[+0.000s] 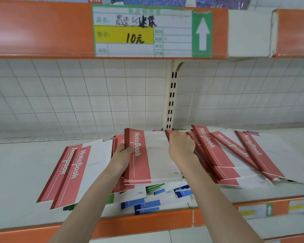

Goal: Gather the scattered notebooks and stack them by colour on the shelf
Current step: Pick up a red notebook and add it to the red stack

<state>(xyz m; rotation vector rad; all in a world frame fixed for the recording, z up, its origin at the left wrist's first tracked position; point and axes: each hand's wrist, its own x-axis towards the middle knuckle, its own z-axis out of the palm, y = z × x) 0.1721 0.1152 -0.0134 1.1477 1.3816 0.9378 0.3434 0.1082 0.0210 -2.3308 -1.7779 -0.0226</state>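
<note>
A bundle of red-and-white notebooks is lifted a little off the white shelf. My left hand grips its left spine edge, thumb on the red cover. My right hand curls over the bundle's far right corner. Two more red notebooks lie flat at the left. Several red notebooks are fanned out at the right. Under the bundle, blue notebooks and green notebooks stick out toward the front edge.
An orange upper shelf edge with a price label hangs close overhead. A slotted upright stands at the back against white tiles. The orange front lip bounds the shelf; a lower shelf label is at the right.
</note>
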